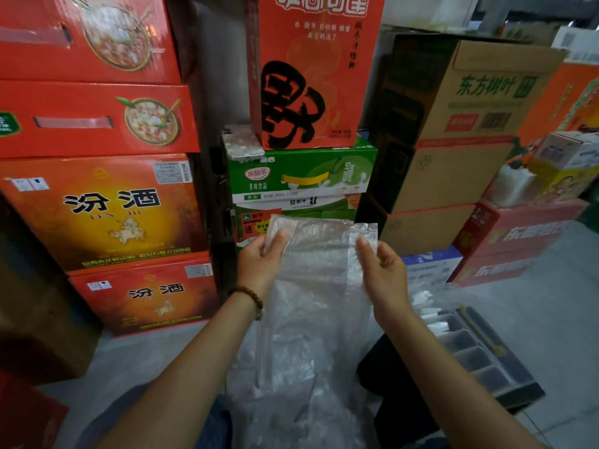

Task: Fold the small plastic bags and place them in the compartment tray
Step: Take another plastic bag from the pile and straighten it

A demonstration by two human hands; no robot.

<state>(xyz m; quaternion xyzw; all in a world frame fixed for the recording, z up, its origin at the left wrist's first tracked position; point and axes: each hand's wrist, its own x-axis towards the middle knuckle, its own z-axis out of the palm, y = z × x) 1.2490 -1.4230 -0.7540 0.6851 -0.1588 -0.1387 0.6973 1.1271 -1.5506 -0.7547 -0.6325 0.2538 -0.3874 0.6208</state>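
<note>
A clear small plastic bag point(319, 270) hangs unfolded in front of me, held up by its top edge. My left hand point(261, 259) pinches the bag's upper left corner between thumb and fingers. My right hand point(382, 267) pinches the upper right corner. More clear bags point(291, 393) lie in a loose heap on my lap below it. The dark compartment tray point(486, 358) sits on the floor at my lower right, and folded white bags point(428, 311) fill its far compartments.
Stacked red, green and brown cartons point(308, 92) wall in the space ahead, left and right. A phone point(243, 142) lies on the green carton. Grey floor point(551, 303) stretches to the right of the tray.
</note>
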